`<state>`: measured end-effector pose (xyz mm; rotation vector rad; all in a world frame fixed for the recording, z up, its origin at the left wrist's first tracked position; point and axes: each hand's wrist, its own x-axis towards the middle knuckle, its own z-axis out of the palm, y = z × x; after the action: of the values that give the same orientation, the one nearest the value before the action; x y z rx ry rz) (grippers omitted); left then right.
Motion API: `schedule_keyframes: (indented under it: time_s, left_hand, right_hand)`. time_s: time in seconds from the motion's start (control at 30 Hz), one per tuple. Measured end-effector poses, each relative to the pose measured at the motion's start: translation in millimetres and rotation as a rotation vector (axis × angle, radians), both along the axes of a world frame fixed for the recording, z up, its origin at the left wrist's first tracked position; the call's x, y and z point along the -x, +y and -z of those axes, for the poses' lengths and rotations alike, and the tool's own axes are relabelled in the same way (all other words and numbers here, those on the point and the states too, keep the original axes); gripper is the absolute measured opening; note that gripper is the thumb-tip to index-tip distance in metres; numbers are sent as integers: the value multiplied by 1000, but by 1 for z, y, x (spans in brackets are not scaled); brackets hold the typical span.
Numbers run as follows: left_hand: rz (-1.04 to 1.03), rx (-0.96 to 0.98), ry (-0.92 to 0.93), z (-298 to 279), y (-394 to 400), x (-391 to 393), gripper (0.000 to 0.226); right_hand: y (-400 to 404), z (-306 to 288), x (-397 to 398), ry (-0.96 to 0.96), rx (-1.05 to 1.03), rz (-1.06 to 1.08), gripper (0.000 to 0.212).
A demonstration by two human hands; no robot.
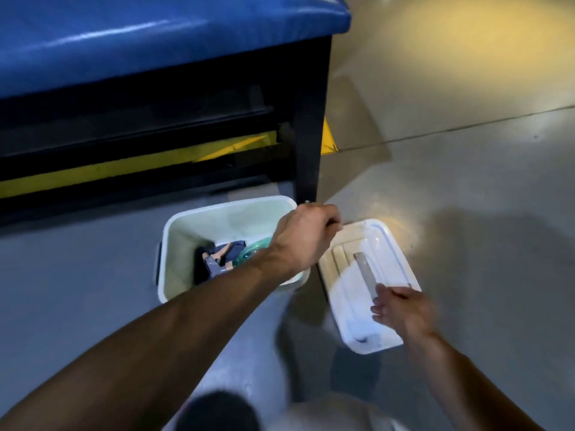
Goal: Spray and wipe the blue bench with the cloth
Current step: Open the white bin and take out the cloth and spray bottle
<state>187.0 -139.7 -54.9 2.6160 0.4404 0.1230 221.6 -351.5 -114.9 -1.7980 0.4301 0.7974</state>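
Note:
The blue padded bench (149, 42) on a black frame fills the upper left. In front of it on the floor stands an open white tub (186, 225) holding a dark cloth (207, 261) and a greenish spray bottle (252, 251), partly hidden by my left forearm. The tub's white lid (351, 253) lies on the floor to the right of the tub. My left hand (303, 236) reaches over the tub's right rim, fingers curled at the lid's far corner. My right hand (401, 309) is blurred over the lid's near half by its handle, fingers bent.
A black bench leg (308, 144) stands just behind the tub and lid. Yellow floor marking (328, 138) runs under the bench. Grey concrete floor (466, 197) stretches to the right. My knee (329, 412) is at the bottom edge.

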Motion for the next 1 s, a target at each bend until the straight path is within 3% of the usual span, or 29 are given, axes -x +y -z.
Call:
schedule_keyframes:
  time_s: [0.2,0.33,0.47,0.57,0.67,0.73,0.83,1.0]
  left_hand:
    - [-274,25,59,-14,87,69,24]
    - [-398,27,161,2,122,104,11]
    - [-436,39,336,27,133,130,16]
    - [-402,0,377,39,133,152,28]
    - [-337,28,293,44,131,172,23]
    - [-290,55,253,45,132,180,21]
    - [-269,84,193,37,132,185,19]
    - [-325,103,255,39,134,179,24]
  right_hand:
    - [90,-63,0,-229,-172,-210,12]
    - [146,-64,14,-383,-196,-449,9]
    - [193,-37,31,-718,41,-984,6]
    - [225,-9,43,-951,379,-1509,50]
    - [243,16,52,-1064,734,-1793,73]
    - [247,26,55,-1130,862,-1844,69]
    - [241,28,52,-1160,838,-1758,66]
    - [214,9,32,-959,418,-1322,69]
